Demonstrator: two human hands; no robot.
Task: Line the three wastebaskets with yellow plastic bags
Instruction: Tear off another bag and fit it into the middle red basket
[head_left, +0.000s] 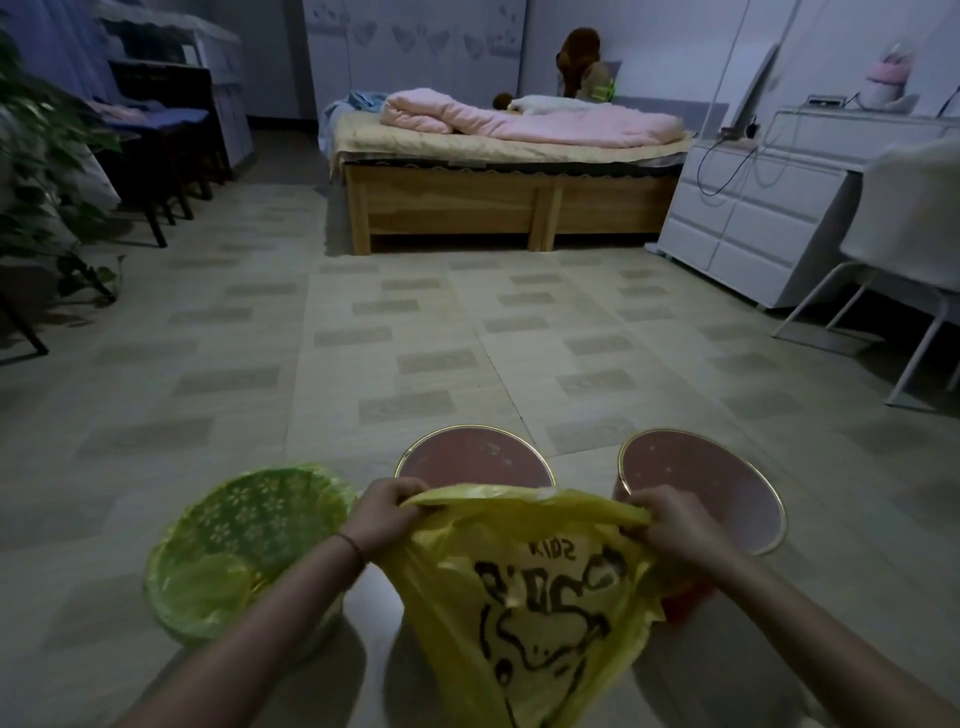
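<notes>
Three wastebaskets stand in a row on the floor in front of me. The left wastebasket (244, 551) has a yellow bag lining it, folded over its rim. The middle wastebasket (472, 457) and the right wastebasket (701, 488) show bare pinkish insides with gold rims. My left hand (387, 512) and my right hand (670, 522) each grip the top edge of a yellow plastic bag (524, 597) with black print, stretched between them. The bag hangs in front of the middle wastebasket and hides its near side.
A wooden bed (498, 202) with pink bedding stands at the back. A white dresser (753, 218) and a white chair (904, 249) are at the right. Dark chairs (161, 156) and a leafy plant (47, 156) stand at the left. Patterned tile floor (415, 338) lies between.
</notes>
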